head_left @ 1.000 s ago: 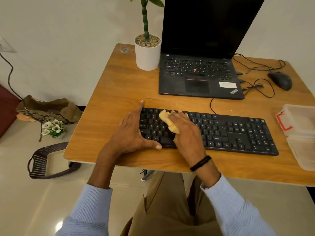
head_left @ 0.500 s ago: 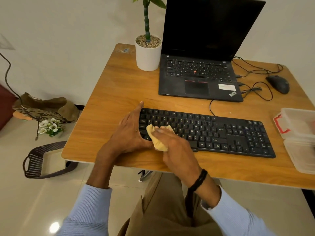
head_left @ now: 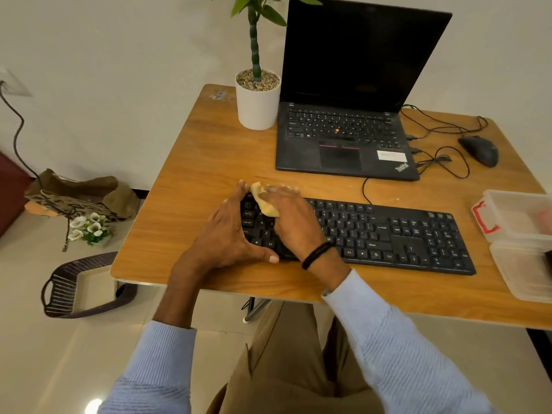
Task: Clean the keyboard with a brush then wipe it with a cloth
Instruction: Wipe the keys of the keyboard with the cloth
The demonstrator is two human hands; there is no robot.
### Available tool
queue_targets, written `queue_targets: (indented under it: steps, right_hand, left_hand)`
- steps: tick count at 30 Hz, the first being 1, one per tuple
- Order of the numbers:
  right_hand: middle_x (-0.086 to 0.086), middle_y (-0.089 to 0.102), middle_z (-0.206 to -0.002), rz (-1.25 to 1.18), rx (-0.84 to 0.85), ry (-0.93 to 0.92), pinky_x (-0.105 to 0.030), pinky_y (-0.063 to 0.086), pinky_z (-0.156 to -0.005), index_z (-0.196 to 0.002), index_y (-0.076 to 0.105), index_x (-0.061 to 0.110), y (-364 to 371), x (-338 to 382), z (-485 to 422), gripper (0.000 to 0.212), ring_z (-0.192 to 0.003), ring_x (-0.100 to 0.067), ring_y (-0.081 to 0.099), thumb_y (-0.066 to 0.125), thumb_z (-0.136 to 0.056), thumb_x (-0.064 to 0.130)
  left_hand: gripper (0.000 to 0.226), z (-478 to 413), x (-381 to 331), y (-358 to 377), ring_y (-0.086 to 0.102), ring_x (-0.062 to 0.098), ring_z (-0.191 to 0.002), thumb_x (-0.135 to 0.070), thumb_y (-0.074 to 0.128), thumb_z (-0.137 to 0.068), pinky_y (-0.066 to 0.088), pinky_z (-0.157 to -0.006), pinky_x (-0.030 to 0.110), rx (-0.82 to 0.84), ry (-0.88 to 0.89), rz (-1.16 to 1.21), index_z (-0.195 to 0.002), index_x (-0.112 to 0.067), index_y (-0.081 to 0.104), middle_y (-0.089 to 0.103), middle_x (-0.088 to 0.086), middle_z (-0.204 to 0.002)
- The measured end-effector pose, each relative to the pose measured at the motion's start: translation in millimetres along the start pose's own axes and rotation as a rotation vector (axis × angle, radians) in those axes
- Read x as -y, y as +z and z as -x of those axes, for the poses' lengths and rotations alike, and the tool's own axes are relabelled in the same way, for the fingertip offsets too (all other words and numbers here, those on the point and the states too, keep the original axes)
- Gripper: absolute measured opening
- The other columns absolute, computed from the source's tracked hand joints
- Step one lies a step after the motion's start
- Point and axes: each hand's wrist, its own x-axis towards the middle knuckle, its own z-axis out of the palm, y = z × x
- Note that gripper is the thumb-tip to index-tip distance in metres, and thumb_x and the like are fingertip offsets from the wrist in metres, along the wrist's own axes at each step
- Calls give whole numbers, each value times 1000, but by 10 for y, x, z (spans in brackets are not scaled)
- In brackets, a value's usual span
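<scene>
A black keyboard (head_left: 388, 231) lies along the front of the wooden desk (head_left: 209, 162). My right hand (head_left: 294, 222) presses a bunched yellow cloth (head_left: 264, 201) onto the keyboard's far left corner. My left hand (head_left: 227, 234) grips the keyboard's left end, fingers along the side and thumb at the front edge. No brush is visible.
An open black laptop (head_left: 343, 138) stands behind the keyboard, with a white potted plant (head_left: 258, 100) to its left. A black mouse (head_left: 479, 150) and tangled cables (head_left: 439, 156) sit at the back right. Clear plastic containers (head_left: 522, 243) stand at the right edge.
My right hand slid the cloth from the upper keys down to the keyboard's front left, then up to its far left corner. My left hand stayed on the left end.
</scene>
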Motion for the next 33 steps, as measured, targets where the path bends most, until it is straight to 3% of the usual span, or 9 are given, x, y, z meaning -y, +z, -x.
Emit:
queue_targets:
  steps: [6, 13, 17, 19, 22, 27, 33]
  right_hand:
    - [-11, 46, -148, 65, -120, 231, -38, 9, -122, -138, 52, 13, -157, -139, 146, 56, -143, -27, 33, 58, -87, -9]
    - [-5, 44, -150, -81, 58, 31, -26, 15, -118, -140, 52, 14, -112, 103, 311, 67, -144, -18, 31, 55, -80, -16]
    - [-4, 47, -148, -47, -61, 93, -25, 16, -119, -139, 54, 17, -150, -47, 379, 65, -142, -16, 34, 55, -82, -16]
    - [-4, 42, -151, -71, 36, 5, -26, 13, -121, -142, 49, 16, -156, 57, 529, 64, -144, -15, 30, 59, -84, -11]
    - [-1, 48, -147, -183, 148, -61, -16, 12, -115, -138, 54, 17, -320, 93, 728, 58, -140, -11, 37, 61, -85, -7]
    - [-4, 52, -144, -41, -117, 120, -22, 18, -113, -137, 53, 18, -350, -137, 340, 57, -136, -16, 43, 58, -87, -9]
    - [-4, 39, -153, -27, 70, -8, -22, 7, -115, -145, 43, 16, -241, 85, 596, 63, -145, -17, 28, 56, -88, -7]
  left_hand:
    - [163, -9, 24, 2, 13, 20, -156, -91, 77, -35, 15, -126, 53, -8, -15, 21, -159, -37, -13, 11, -10, -169]
    - [163, -7, 20, 10, 12, 16, -156, -95, 72, -35, 14, -127, 50, -8, 0, 10, -160, -33, -12, 11, -11, -170]
    - [163, -16, 28, 18, 13, 20, -156, -93, 75, -34, 14, -127, 51, -10, -19, 11, -160, -34, -10, 11, -12, -169]
    - [162, -23, 33, 20, 13, 20, -156, -93, 75, -34, 15, -127, 51, -10, -22, 11, -160, -34, -9, 11, -11, -169]
    - [160, -25, 42, 16, 15, 21, -155, -88, 77, -37, 15, -126, 51, -4, -22, 4, -160, -34, -8, 12, -8, -169]
    - [162, -20, 19, 8, 15, 25, -155, -90, 78, -33, 18, -125, 56, 6, -43, 27, -160, -36, -7, 12, -6, -169]
    - [164, -26, 12, 9, 17, 24, -155, -91, 78, -31, 19, -125, 54, -6, -45, 21, -161, -34, -5, 15, -8, -169]
